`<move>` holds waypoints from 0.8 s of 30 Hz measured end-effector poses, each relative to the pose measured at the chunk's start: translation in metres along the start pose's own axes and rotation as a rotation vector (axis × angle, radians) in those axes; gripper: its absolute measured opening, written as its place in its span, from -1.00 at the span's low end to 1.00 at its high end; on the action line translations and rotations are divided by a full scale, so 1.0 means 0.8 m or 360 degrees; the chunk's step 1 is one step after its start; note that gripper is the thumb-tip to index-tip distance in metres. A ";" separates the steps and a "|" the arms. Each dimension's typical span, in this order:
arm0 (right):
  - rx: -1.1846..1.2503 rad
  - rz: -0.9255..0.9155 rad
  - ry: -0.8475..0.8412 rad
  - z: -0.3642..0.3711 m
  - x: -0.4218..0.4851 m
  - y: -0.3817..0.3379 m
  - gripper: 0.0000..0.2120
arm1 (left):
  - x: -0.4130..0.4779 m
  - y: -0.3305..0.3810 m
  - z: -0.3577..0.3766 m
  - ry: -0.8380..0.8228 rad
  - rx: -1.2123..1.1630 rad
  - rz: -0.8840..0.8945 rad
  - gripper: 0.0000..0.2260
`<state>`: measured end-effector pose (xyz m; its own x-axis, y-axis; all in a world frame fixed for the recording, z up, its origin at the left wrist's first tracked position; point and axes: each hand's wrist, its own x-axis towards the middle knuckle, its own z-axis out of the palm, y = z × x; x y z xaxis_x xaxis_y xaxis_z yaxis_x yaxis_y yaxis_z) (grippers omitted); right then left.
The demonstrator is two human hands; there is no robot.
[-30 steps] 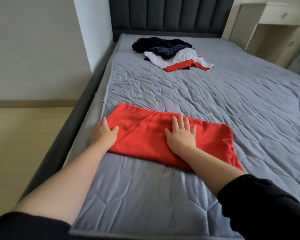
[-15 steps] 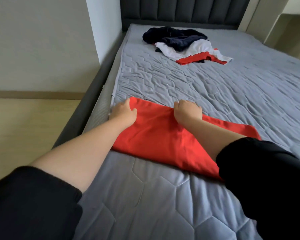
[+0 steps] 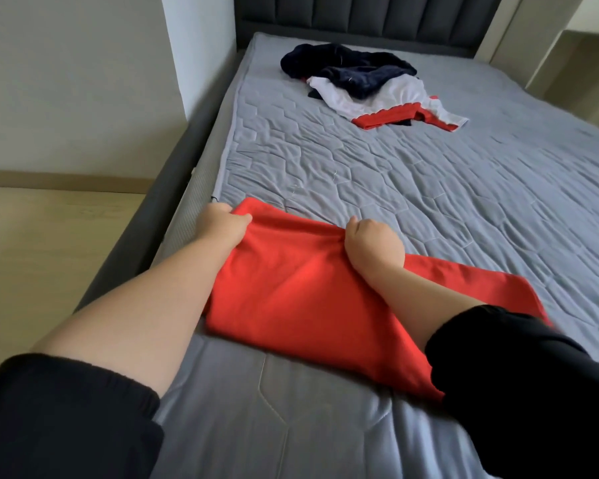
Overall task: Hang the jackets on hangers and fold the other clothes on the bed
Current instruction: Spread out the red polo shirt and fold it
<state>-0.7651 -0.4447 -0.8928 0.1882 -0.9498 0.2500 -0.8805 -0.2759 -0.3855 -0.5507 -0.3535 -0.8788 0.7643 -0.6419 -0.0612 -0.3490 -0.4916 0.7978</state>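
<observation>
Clamped on the far edge of the folded red garment (image 3: 291, 292): left grip (image 3: 223, 224) at its far-left corner, right grip (image 3: 372, 245) midway along. It lies by the bed's (image 3: 446, 219) left edge, toward the near end. Judging by this, another fold is starting; next, bring that edge over evenly. An unfolded clothes pile (image 3: 363, 84) waits near the headboard

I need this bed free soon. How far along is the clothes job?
Done: the red garment looks partly folded into a strip near the edge of the bed. In hand: left hand and right hand grip its far edge, likely for another fold. Left: the pile of navy, white and red clothes near the headboard lies unfolded; no hangers in view.
</observation>
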 end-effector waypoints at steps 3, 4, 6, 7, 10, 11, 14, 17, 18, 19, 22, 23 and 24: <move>0.0007 0.0146 -0.0020 0.002 -0.007 0.005 -0.53 | -0.001 -0.018 -0.003 0.0091 0.0108 0.0088 -0.68; 0.0007 0.0159 -0.0016 0.001 -0.009 0.002 -0.55 | -0.002 -0.020 -0.002 0.0083 0.0136 0.0132 -0.70; 0.0007 0.0104 0.0089 -0.007 -0.013 -0.004 -0.63 | -0.001 -0.018 -0.001 -0.0005 0.0180 0.0227 -0.72; 0.0003 0.0027 0.0195 -0.012 -0.017 -0.006 -0.68 | 0.002 -0.018 -0.001 -0.0056 0.0182 0.0243 -0.71; -0.0040 -0.0252 0.0371 -0.021 -0.046 -0.006 -0.60 | 0.014 -0.020 -0.010 -0.0381 -0.0077 0.0034 -0.66; -0.0116 -0.0309 0.0303 -0.020 -0.060 -0.006 -0.53 | 0.014 -0.021 -0.015 -0.0622 -0.0232 -0.0103 -0.68; -0.0384 -0.0176 -0.0154 -0.004 -0.099 -0.007 -0.42 | 0.009 -0.017 -0.030 -0.1368 -0.0252 -0.0389 -0.58; -0.0374 -0.0004 -0.0258 0.007 -0.108 -0.011 -0.41 | -0.003 -0.012 -0.032 -0.1640 -0.0075 -0.0450 -0.64; -0.0354 -0.0004 -0.0215 0.005 -0.107 -0.016 -0.40 | -0.007 -0.011 -0.033 -0.1658 -0.0081 -0.0472 -0.71; -0.0332 -0.0003 -0.0144 0.002 -0.108 -0.020 -0.39 | -0.011 -0.011 -0.034 -0.1670 -0.0102 -0.0487 -0.78; -0.0319 0.0048 -0.0018 -0.009 -0.119 -0.015 -0.40 | -0.021 -0.011 -0.040 -0.1643 -0.0151 -0.0492 -0.87; -0.0347 0.0064 -0.0082 -0.012 -0.125 -0.010 -0.40 | -0.025 -0.009 -0.042 -0.1601 -0.0150 -0.0479 -0.89; -0.0351 0.0077 -0.0162 -0.014 -0.130 -0.004 -0.40 | -0.030 -0.006 -0.043 -0.1547 -0.0140 -0.0463 -0.89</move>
<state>-0.7871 -0.3435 -0.9074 0.1767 -0.9741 0.1408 -0.9611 -0.2016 -0.1888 -0.5486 -0.3155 -0.8607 0.0283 -0.7240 -0.6892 -0.1487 -0.6849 0.7133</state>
